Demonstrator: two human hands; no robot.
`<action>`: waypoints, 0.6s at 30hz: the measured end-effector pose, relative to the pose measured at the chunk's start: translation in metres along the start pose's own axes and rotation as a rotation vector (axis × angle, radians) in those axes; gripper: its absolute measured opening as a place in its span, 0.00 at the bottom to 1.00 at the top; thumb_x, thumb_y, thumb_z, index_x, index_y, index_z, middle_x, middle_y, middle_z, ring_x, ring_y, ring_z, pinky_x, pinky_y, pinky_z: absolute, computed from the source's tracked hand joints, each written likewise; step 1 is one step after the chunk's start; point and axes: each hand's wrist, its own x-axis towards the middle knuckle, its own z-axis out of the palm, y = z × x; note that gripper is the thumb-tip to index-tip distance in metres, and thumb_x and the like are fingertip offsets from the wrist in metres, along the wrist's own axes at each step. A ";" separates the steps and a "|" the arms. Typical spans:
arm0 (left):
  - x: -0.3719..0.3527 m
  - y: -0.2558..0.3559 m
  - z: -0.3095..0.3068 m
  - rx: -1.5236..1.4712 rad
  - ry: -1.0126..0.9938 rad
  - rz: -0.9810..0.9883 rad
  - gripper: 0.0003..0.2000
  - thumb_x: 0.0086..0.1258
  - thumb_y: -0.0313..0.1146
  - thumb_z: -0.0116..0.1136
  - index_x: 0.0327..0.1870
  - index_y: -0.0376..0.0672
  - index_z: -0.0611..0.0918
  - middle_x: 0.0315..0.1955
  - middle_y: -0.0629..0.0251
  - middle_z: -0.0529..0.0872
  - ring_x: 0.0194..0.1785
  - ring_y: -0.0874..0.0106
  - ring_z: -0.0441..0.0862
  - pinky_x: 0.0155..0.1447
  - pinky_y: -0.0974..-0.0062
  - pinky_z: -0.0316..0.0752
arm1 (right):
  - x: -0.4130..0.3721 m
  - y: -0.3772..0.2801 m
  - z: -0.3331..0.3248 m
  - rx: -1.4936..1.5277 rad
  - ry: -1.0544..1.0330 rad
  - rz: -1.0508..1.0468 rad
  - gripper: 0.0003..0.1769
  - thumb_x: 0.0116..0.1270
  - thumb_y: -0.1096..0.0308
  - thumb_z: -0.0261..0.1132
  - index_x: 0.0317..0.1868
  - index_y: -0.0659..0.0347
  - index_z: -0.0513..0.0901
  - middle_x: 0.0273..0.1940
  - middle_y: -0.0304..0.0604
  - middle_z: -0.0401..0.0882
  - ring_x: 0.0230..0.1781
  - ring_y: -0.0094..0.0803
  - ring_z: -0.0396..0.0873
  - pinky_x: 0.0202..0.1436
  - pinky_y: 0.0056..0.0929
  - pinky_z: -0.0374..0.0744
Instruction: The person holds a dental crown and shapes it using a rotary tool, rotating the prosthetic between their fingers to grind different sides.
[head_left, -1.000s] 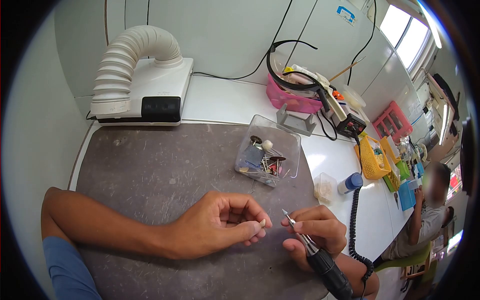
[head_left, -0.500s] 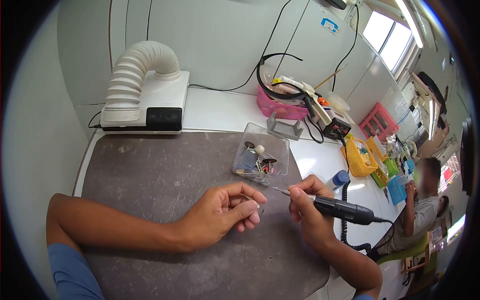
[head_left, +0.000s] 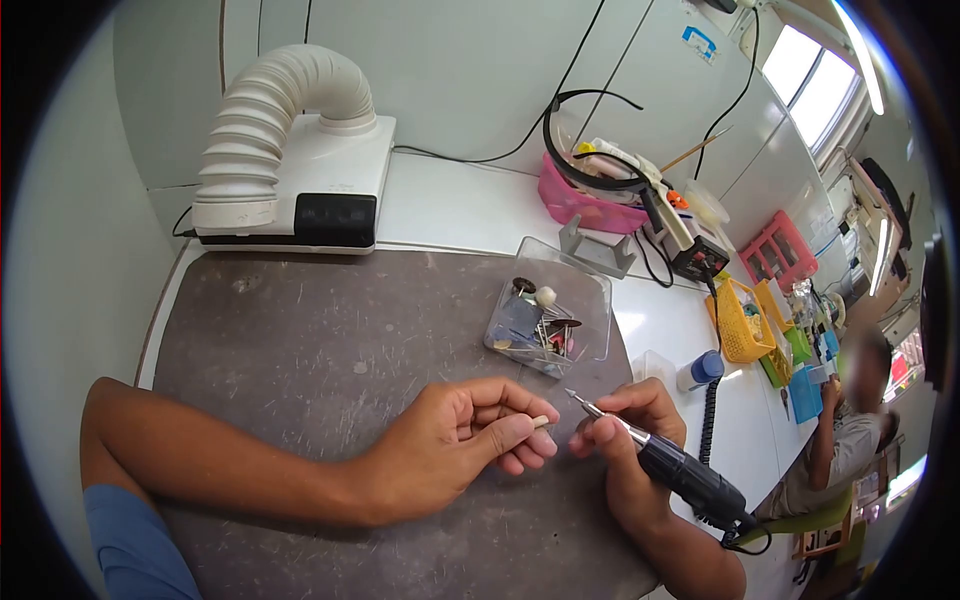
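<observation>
Head view, lower ctr: left hand [head_left: 460, 440] pinches small pale piece [head_left: 541, 421]; right hand [head_left: 625, 432] clamped on handpiece [head_left: 685, 478] (pen grip). Risk: bur tip [head_left: 572, 395] near fingers [head_left: 520, 432], so a slip could nick them.

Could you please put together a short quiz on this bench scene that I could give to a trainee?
1. True or false: the right hand holds the handpiece, with its tip close to the fingers of the left hand.
2. Where are the spare burs kept? A. in the clear box on the grey mat; B. in the left palm; C. in the right palm.
3. What does the left hand pinch between its thumb and fingers?

Key
1. True.
2. A.
3. A small pale piece.
</observation>
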 end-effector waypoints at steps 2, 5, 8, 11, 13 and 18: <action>0.000 0.001 0.001 -0.026 0.006 -0.025 0.11 0.75 0.30 0.49 0.52 0.34 0.75 0.41 0.60 0.83 0.43 0.78 0.81 0.49 0.81 0.77 | -0.002 0.002 -0.005 -0.039 -0.049 -0.021 0.12 0.63 0.74 0.67 0.43 0.64 0.74 0.36 0.43 0.78 0.33 0.23 0.79 0.39 0.19 0.76; 0.000 0.001 0.001 -0.060 0.012 -0.055 0.09 0.74 0.29 0.51 0.48 0.34 0.75 0.41 0.59 0.83 0.44 0.76 0.81 0.50 0.80 0.77 | -0.002 -0.004 -0.004 -0.068 -0.137 -0.037 0.15 0.58 0.79 0.69 0.43 0.64 0.75 0.39 0.44 0.77 0.39 0.23 0.77 0.42 0.20 0.74; 0.000 0.000 0.002 -0.074 0.014 -0.050 0.08 0.72 0.28 0.54 0.47 0.34 0.75 0.40 0.60 0.84 0.43 0.77 0.81 0.49 0.81 0.77 | -0.002 -0.008 -0.004 -0.088 -0.165 -0.052 0.17 0.55 0.83 0.70 0.43 0.65 0.75 0.37 0.46 0.78 0.39 0.26 0.79 0.44 0.25 0.76; -0.001 0.000 0.004 -0.074 0.017 -0.043 0.09 0.70 0.28 0.56 0.46 0.34 0.76 0.39 0.62 0.84 0.42 0.79 0.81 0.49 0.83 0.77 | -0.001 -0.001 -0.002 -0.074 -0.146 -0.214 0.17 0.54 0.82 0.70 0.43 0.65 0.75 0.35 0.47 0.79 0.40 0.32 0.82 0.45 0.26 0.78; -0.001 -0.001 0.004 -0.073 0.022 -0.048 0.09 0.70 0.28 0.57 0.46 0.34 0.76 0.39 0.62 0.84 0.43 0.79 0.81 0.49 0.83 0.77 | -0.001 0.000 -0.001 -0.044 -0.137 -0.250 0.16 0.53 0.82 0.70 0.42 0.66 0.75 0.34 0.48 0.79 0.41 0.37 0.83 0.48 0.34 0.81; -0.002 -0.001 0.004 -0.069 0.007 -0.044 0.09 0.69 0.28 0.58 0.46 0.34 0.78 0.40 0.63 0.84 0.44 0.79 0.81 0.51 0.83 0.77 | -0.001 0.001 0.004 -0.055 -0.156 -0.420 0.14 0.52 0.82 0.71 0.38 0.68 0.77 0.33 0.50 0.80 0.35 0.38 0.84 0.48 0.45 0.84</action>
